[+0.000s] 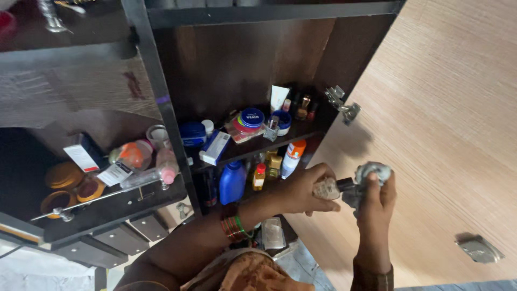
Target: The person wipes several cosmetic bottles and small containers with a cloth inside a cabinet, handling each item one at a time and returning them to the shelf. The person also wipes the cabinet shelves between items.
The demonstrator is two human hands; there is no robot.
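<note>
Wiping the middle hinge (pixel 350 193) on the open cabinet door (pixel 447 134) goes best with one hand bracing the metal while the other rubs. The left hand (pixel 307 189) is closed around a small crumpled rag (pixel 327 188), pressed against the hinge's inner side near the door's hinged edge. The right hand (pixel 377 199) is curled tight on a greyish wad of cloth (pixel 374 171) just above the hinge. Working into the hinge's folds, clear of the bottles (pixel 264 172) at the shelf's front edge, seems wise.
</note>
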